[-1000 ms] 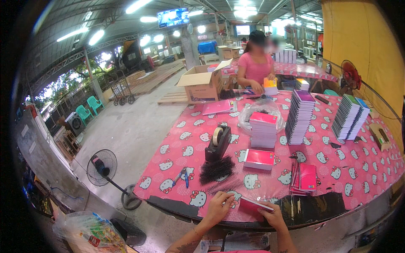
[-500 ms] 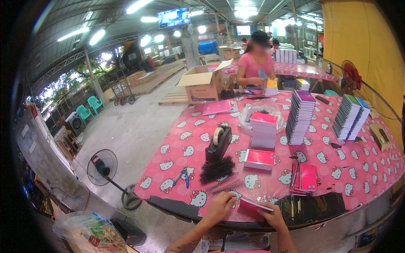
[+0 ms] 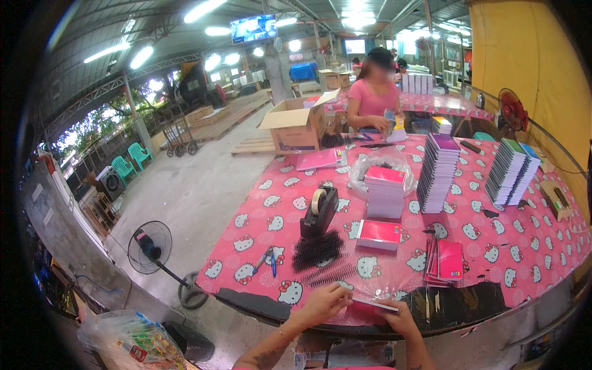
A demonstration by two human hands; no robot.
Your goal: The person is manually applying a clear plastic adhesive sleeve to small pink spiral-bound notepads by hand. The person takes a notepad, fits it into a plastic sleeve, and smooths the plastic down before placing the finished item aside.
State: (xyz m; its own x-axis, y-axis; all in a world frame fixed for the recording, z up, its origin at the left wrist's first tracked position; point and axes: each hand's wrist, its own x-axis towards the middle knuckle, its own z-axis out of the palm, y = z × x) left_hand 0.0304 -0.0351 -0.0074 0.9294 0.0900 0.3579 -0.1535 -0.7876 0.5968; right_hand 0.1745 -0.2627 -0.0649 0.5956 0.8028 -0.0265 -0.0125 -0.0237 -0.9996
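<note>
On the near side, the notebook (image 3: 370, 305) had been lowered slightly, gripped by the right hand (image 3: 402, 319), the left hand (image 3: 325, 304) curled alongside, grip unclear.

workshop; notebook stacks (image 3: 385, 196); wire coils (image 3: 318, 250); pallets (image 3: 253, 144); metal roof (image 3: 102, 34)

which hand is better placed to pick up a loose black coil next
Probably the left hand: it is nearer the loose black coils, while the right hand is farther off, gripping a notebook.

Tube lights (image 3: 204, 10) shine above a grey floor (image 3: 191, 185) with green chairs (image 3: 139, 155).
</note>
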